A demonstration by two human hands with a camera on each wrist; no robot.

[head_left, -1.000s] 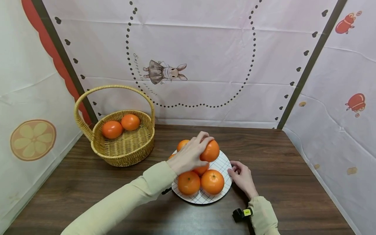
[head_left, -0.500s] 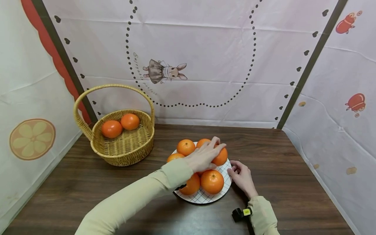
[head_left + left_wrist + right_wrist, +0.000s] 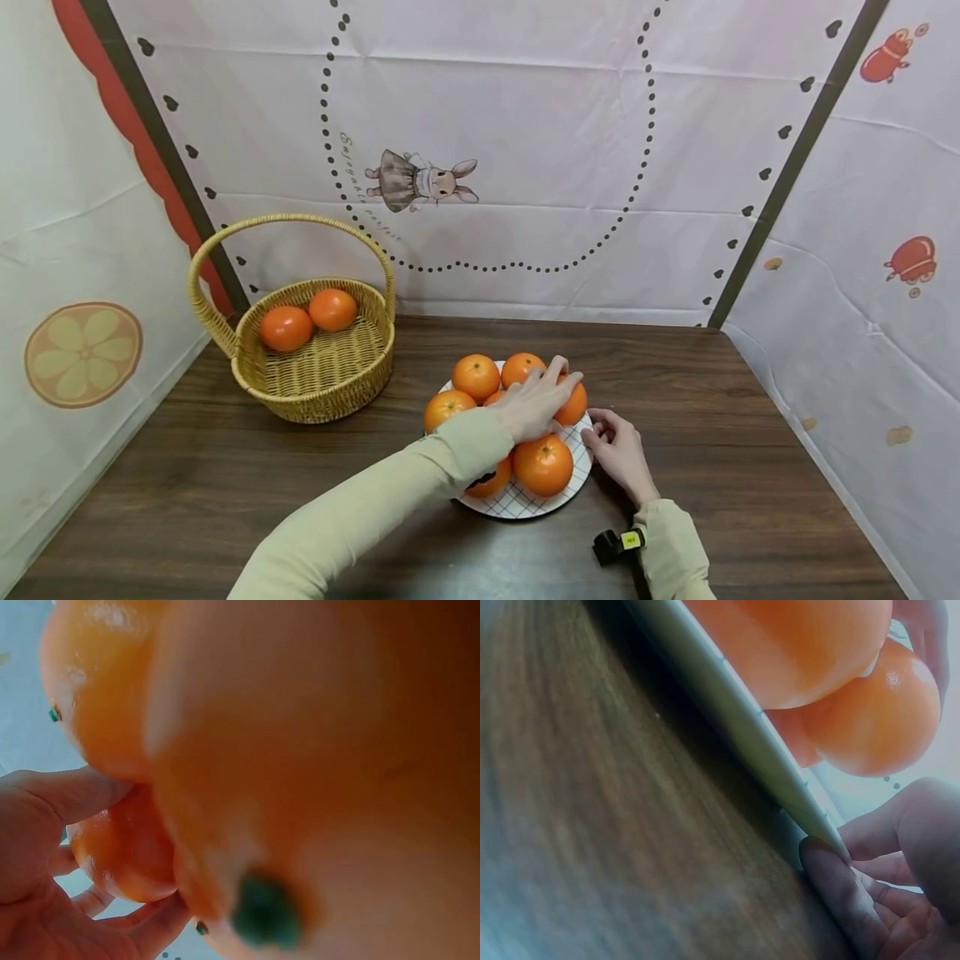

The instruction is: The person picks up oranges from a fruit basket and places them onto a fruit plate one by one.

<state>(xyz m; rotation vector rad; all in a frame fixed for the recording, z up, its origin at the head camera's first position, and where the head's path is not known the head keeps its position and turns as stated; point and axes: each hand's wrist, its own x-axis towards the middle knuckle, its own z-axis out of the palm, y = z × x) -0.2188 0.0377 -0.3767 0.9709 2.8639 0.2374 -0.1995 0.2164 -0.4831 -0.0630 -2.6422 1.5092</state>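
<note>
A round white plate (image 3: 517, 505) with a dark grid pattern bears several oranges, among them a near one (image 3: 543, 465) and a far-left one (image 3: 476, 377). My left hand (image 3: 534, 406) reaches across them and holds an orange (image 3: 573, 407) at the plate's right side. In the left wrist view, thumb and fingers curve round that orange (image 3: 124, 847), while other oranges fill the foreground. At the plate's right rim, my right hand (image 3: 619, 457) pinches the edge between thumb and fingers, as the right wrist view shows. The left forearm partly covers an orange at the front left.
A yellow wicker basket (image 3: 330, 398) with a tall arched handle stands at the back left. Inside it lie two orange-red fruits (image 3: 287, 328). The dark wooden table (image 3: 720, 433) is bounded by printed cloth walls (image 3: 525, 125) at the back and sides.
My left hand has moved rightward and down with the orange, from over the middle of the plate to its right side. The right hand has stayed at the rim.
</note>
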